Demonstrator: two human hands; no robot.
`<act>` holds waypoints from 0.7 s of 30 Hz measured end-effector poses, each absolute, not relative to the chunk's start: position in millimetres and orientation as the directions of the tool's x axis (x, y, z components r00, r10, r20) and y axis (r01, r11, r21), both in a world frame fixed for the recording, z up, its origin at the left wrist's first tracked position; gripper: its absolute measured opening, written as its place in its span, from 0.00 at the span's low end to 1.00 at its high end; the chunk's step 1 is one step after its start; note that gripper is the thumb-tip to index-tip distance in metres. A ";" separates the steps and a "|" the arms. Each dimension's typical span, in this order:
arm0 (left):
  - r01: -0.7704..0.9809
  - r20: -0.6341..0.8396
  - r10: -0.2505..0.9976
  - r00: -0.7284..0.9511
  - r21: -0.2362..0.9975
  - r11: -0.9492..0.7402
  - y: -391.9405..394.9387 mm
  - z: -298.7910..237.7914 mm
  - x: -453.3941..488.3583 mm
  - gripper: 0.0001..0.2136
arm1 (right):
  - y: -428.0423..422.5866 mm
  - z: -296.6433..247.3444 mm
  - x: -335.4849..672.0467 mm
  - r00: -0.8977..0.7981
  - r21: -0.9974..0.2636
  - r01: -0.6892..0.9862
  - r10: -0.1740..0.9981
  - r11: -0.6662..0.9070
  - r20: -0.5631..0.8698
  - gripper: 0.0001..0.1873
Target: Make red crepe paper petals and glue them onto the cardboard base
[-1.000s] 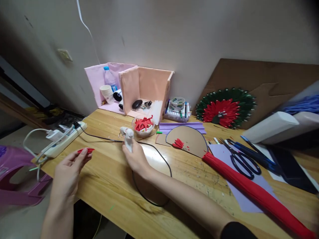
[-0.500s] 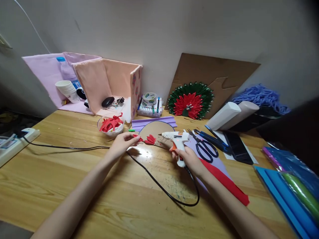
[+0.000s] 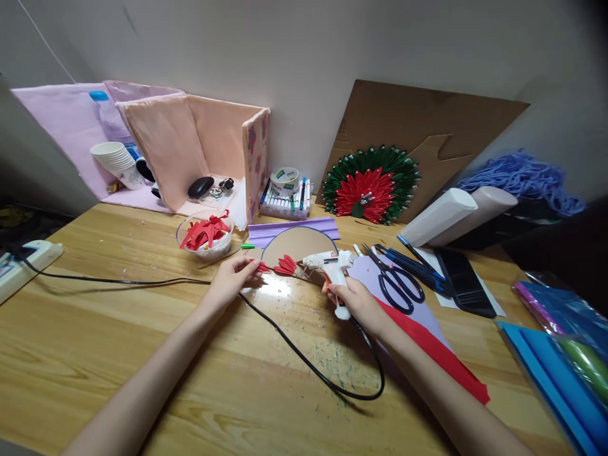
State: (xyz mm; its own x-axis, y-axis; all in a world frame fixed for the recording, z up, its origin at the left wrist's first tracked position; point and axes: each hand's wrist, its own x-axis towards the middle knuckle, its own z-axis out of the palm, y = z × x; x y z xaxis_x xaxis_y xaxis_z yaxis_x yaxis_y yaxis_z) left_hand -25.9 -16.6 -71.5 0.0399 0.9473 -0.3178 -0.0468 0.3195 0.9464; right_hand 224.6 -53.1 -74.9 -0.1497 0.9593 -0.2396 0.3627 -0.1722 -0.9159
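Brought from the left part of the table (image 3: 247, 399), the glue gun (image 3: 335, 267) now points at red petals (image 3: 285, 265) on cardboard (image 3: 299, 240) toward the far edge, the right hand (image 3: 357, 297) wrapping its fingers around it. The left hand (image 3: 228, 278) pinches a red piece (image 3: 261, 266), seemingly ready for glue.

the head view looks forward, down across the table (image 3: 228, 405).

White plastic glue gun (image 3: 335, 268) is held nearly level, pointing left; small red pointed piece (image 3: 261, 266) is pinched, partly hidden.
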 end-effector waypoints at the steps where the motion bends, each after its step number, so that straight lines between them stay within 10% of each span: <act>1: -0.036 -0.309 0.951 0.033 0.950 0.310 -16.2 -73.1 -27.0 0.21 | -53.2 -74.6 224.6 -0.148 -0.913 0.369 0.959 -0.173 -0.242 0.15; 21: 0.042 -0.195 0.980 0.047 0.980 0.193 -14.8 -82.2 -31.6 0.16 | -49.6 -80.3 227.2 -0.139 -0.861 0.490 0.963 -0.134 -0.229 0.17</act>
